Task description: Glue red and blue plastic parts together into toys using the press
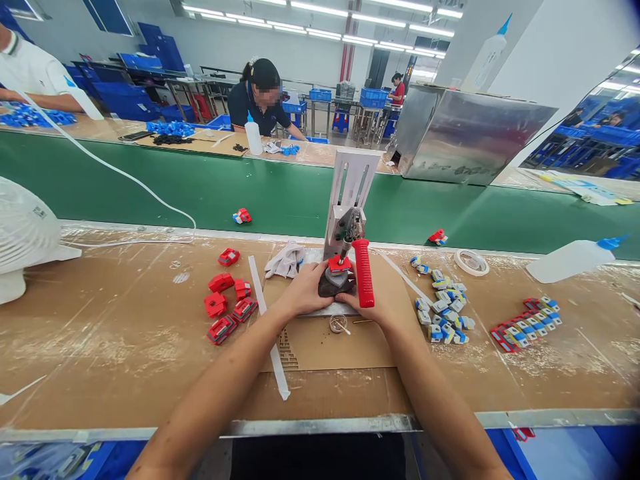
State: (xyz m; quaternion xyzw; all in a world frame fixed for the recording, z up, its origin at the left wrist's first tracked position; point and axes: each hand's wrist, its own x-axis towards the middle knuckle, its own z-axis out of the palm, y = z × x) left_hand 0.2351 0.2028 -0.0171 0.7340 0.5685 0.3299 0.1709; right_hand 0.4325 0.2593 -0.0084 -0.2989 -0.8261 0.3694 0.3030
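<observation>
A hand press (345,220) with a slotted metal upright and a red handle (363,273) stands in front of me. Under its plunger a red plastic part (339,264) sits on a dark, rounded block (334,285). My left hand (311,291) is closed around the block's left side, its thumb along the front. From the right, my right hand (367,308) grips the same block, thumb at the front and fingers partly hidden behind the red handle. A small round dish (339,324) with a cotton swab (343,328) lies just before the hands.
Several red housings (220,304) lie at left, beside a white strip (269,327). Small blue-and-white parts (444,307) and a row of assembled red-and-blue pieces (527,325) lie at right. A green conveyor belt (295,193) runs behind; a person (263,100) works across it.
</observation>
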